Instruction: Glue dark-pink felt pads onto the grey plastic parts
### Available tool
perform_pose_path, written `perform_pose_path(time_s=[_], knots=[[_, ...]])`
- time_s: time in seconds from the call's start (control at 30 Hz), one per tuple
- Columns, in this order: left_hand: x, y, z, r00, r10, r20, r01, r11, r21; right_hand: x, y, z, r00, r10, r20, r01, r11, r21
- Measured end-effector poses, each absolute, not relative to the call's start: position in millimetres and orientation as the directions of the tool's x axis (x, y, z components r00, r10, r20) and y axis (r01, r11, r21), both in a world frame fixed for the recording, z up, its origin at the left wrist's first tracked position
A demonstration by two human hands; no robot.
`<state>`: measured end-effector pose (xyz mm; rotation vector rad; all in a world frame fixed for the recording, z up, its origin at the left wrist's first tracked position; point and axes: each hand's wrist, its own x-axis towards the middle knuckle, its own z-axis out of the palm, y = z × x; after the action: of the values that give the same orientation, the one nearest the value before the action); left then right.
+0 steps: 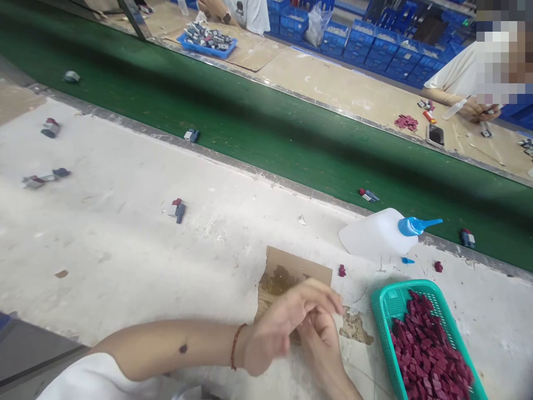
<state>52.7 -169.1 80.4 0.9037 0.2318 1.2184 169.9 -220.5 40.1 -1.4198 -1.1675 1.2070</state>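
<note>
My left hand point(277, 325), with a red cord at the wrist, reaches across over the piece of stained cardboard point(300, 263). Its fingers are stretched out, thumb apart, and they pass over the fingertips of my right hand point(322, 344). The right hand's fingers are curled together; whatever may be between them is hidden. Right of the hands stands a green basket point(377, 311) full of small dark red pieces point(428, 350). A white squeeze bottle point(375, 233) with a blue nozzle lies on its side behind the basket.
A green conveyor belt point(266, 133) runs behind the table, carrying small grey-and-red parts point(368, 195). Another assembled part point(177, 210) lies on the white table point(125, 239). Across the belt, co-workers sit by a blue tray point(208, 49) and a phone point(435, 135).
</note>
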Motion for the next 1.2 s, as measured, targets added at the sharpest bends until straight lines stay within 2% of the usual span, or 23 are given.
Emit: perform_pose_path(time_s=[0.1, 0.17, 0.27, 0.37, 0.53, 0.73, 0.87, 1.0, 1.2], knots=[[53, -159, 91, 0.372, 0.926, -0.069, -0.841, 0.367, 0.397, 162, -213, 50, -0.017, 0.958, -0.287, -0.227, -0.283, -0.932], [51, -145, 98, 0.402, 0.889, -0.218, -0.873, 0.444, 0.199, 158, -206, 57, 0.005, 0.951, -0.308, -0.321, -0.291, -0.901], [46, -124, 105, 0.388, 0.846, -0.364, -0.908, 0.418, 0.004, 152, -194, 65, 0.101, 0.963, -0.251, -0.306, -0.21, -0.929], [40, -116, 109, 0.299, 0.859, -0.416, -0.954, 0.286, -0.095, 143, -186, 71, 0.15, 0.976, -0.16, -0.231, -0.123, -0.965], [33, -125, 110, 0.17, 0.926, -0.336, -0.985, 0.153, -0.076, 128, -187, 76, 0.187, 0.982, 0.017, -0.054, 0.028, -0.998], [34, -129, 104, 0.093, 0.928, -0.36, -0.995, 0.076, -0.061, 125, -188, 82, 0.212, 0.967, 0.144, 0.11, 0.122, -0.986], [33, -128, 98, 0.069, 0.943, -0.327, -0.997, 0.076, 0.01, 123, -183, 86, 0.206, 0.968, 0.146, 0.146, 0.117, -0.982], [30, -128, 91, 0.073, 0.95, -0.304, -0.992, 0.1, 0.075, 121, -180, 85, 0.187, 0.978, 0.088, 0.146, 0.061, -0.987], [28, -127, 82, 0.108, 0.942, -0.317, -0.994, 0.104, -0.029, 120, -180, 78, 0.164, 0.986, 0.009, 0.156, -0.017, -0.988]])
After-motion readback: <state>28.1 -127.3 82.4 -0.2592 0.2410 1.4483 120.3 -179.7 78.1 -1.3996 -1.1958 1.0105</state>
